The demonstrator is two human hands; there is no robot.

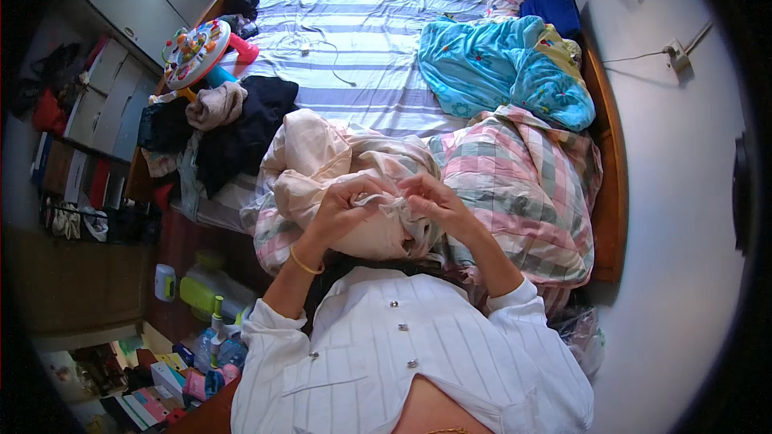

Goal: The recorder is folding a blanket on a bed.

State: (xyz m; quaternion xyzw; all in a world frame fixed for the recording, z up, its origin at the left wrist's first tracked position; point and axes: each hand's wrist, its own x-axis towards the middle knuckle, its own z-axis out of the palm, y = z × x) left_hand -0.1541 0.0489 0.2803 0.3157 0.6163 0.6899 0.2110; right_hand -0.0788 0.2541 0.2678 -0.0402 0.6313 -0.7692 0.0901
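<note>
A bundled pale peach quilt lies before me on the near side of the bed, its cloth gathered in folds. My left hand pinches a gathered edge of white cloth at the middle of the bundle. Thin white cloth ties show between my two hands. My right hand is bent over the same spot, thumb and forefinger at the ties; whether they grip is too small to tell. Beside the bundle on the right is a pink, grey and cream checked quilt, which also shows under its left side.
A striped sheet covers the bed, with a white cable on it. Turquoise blanket and navy pillow lie at right. Dark clothes and a toy activity table are at left. The wooden headboard borders the wall.
</note>
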